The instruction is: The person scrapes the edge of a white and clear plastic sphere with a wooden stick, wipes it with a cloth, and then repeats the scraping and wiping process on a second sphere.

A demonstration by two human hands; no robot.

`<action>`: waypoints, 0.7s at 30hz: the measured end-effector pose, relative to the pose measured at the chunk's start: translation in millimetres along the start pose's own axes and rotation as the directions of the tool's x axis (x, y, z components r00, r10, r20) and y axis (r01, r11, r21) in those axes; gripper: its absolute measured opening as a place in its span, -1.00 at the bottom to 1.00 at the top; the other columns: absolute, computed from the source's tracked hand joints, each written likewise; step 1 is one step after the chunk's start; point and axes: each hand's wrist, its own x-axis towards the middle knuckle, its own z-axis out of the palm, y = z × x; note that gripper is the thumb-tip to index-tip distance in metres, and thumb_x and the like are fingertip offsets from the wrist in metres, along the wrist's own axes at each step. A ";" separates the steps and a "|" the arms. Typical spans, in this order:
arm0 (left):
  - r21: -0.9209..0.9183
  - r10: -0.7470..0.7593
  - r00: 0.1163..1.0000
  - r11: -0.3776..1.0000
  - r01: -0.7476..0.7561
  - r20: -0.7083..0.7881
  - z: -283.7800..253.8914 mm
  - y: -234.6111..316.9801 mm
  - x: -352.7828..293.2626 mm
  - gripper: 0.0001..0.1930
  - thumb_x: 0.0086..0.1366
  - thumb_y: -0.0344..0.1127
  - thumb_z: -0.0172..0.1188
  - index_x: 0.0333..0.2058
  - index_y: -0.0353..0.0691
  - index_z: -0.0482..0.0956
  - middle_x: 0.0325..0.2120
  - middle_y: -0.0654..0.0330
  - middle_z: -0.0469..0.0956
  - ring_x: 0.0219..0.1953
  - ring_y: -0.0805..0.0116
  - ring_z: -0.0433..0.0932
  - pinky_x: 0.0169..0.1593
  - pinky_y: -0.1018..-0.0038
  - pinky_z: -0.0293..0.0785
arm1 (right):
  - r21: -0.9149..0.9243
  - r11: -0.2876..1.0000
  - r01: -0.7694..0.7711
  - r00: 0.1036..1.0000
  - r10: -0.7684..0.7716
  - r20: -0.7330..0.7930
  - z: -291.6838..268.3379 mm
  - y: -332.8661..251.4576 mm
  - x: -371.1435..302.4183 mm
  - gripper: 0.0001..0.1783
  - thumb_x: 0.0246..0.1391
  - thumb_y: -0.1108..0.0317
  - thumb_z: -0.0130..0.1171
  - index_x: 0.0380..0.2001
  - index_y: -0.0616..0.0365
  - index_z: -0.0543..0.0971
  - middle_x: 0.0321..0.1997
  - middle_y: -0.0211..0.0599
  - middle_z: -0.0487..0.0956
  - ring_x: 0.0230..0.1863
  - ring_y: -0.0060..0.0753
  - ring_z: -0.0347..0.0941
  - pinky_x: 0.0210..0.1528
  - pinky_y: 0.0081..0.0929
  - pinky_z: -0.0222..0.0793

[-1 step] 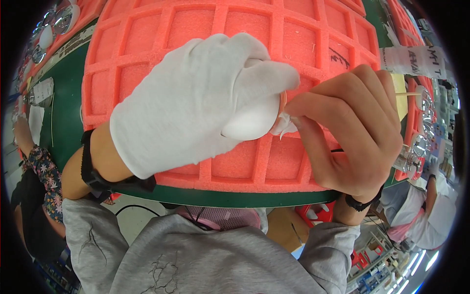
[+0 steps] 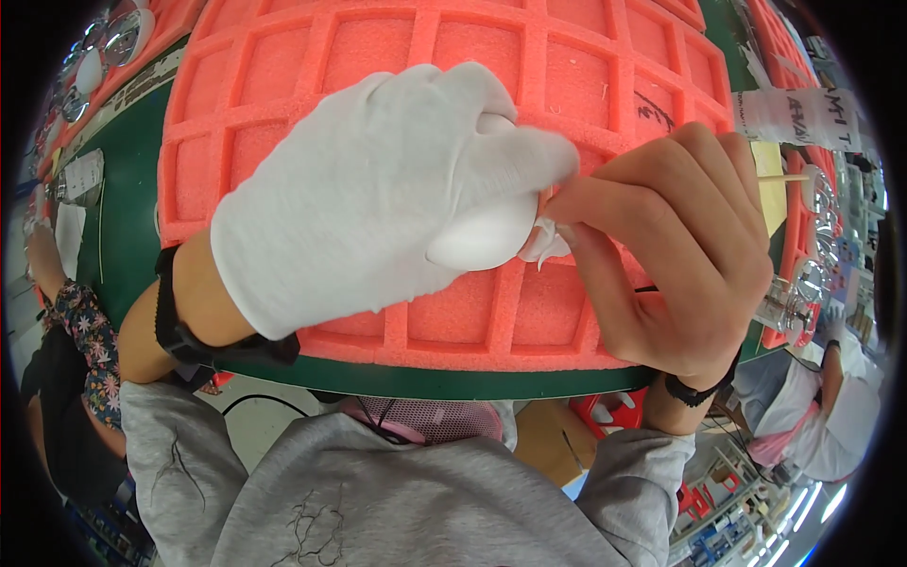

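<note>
My left hand [image 2: 378, 180], in a white glove, is closed around a smooth, glossy white rounded piece [image 2: 487, 234]. Most of that piece is hidden by the glove, and I cannot tell its kind. At its right edge, my bare right hand [image 2: 675, 246] pinches a small crumpled white wipe [image 2: 546, 244] between thumb and forefinger. The wipe is against or very close to the piece's rim. Out past the curled fingers of the right hand sticks a thin pale wooden stick [image 2: 784, 178]. Both hands are above a pink foam tray [image 2: 452, 364] with square compartments.
The tray lies on a green tabletop [image 2: 425, 381]. More pink trays with clear, shiny parts [image 2: 811, 283] stand at the right and far left. A roll of printed translucent wrap [image 2: 803, 118] lies at the far right. Other people [image 2: 80, 369] are at both sides.
My right hand has shifted very slightly left, and the wipe and stick have moved a little with it. The left hand keeps its hold on the white piece.
</note>
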 end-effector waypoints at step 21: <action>0.001 -0.032 0.993 0.999 0.032 -0.109 2.1 0.6 -0.6 -0.30 -0.25 -0.28 0.52 -0.02 -0.09 0.50 -0.29 0.18 0.49 -0.25 0.09 0.47 -0.15 0.24 0.39 | -0.172 0.983 0.062 0.995 -0.075 -0.067 9.8 1.7 3.1 -0.69 -0.46 0.48 0.42 -0.46 0.15 0.66 -0.49 -0.38 0.51 -0.49 -0.32 0.37 -0.44 -0.40 0.16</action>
